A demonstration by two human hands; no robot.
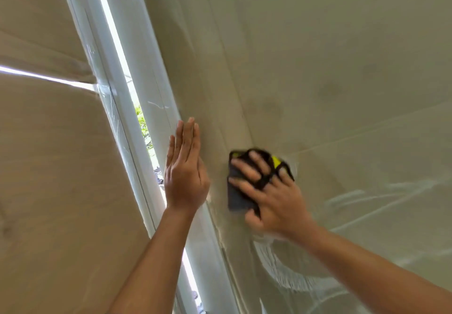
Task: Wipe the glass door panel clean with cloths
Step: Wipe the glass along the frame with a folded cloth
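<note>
Right hand [266, 191] presses a dark cloth [238, 191] on the glass panel [342, 93], fingers spread; left hand [184, 169] rests flat, fingers together

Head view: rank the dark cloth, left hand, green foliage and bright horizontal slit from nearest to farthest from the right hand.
1. The dark cloth, pressed under the right hand.
2. The left hand, just to its left.
3. The green foliage, through the gap.
4. The bright horizontal slit, far left.

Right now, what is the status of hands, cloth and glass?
Left hand flat by frame. Right hand presses cloth on glass. Streaks lower right.
</note>
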